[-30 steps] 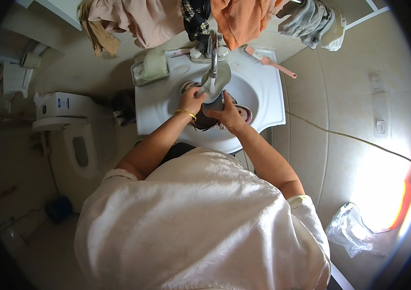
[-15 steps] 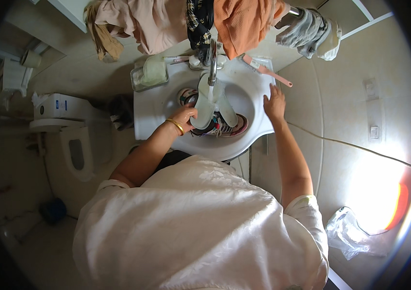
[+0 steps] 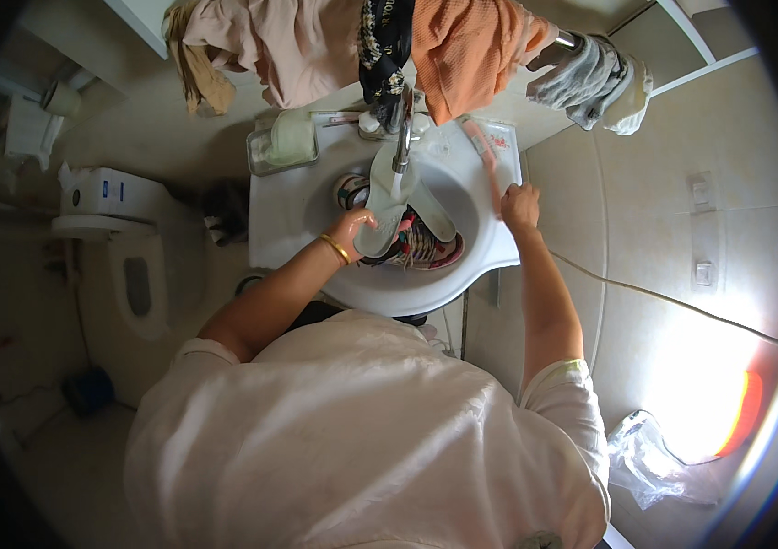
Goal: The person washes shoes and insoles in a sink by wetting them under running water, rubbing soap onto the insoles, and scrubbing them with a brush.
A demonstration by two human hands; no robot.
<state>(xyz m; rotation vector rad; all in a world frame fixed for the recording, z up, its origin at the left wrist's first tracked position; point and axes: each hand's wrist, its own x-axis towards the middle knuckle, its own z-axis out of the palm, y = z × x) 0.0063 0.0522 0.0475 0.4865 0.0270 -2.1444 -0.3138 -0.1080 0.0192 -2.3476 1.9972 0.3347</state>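
Note:
In the white washbasin [image 3: 265,229], my left hand [image 3: 351,227] is closed on the lower end of a pale grey-green insole [image 3: 380,233]. A second insole [image 3: 435,218] lies beside it, and the two spread apart like a V under the tap [image 3: 404,137]. Sneakers with dark, white and red parts lie below them; one sneaker [image 3: 447,259] shows laces, the other [image 3: 350,190] is partly covered. At the basin's right rim, my right hand [image 3: 522,207] is closed around the handle end of a pink brush [image 3: 490,169]. Its bristles cannot be made out.
A clear soap box [image 3: 284,146] with a pale green item stands at the basin's back left. Cloths [image 3: 462,55] hang from a rail above the tap. To the left is a toilet [image 3: 137,265]. A cable [image 3: 654,288] crosses the right wall, near a plastic bag [image 3: 645,457].
My right hand has moved down along the rim and closed on the brush handle, which has swung from pointing right to pointing toward me. My left hand keeps holding the insole.

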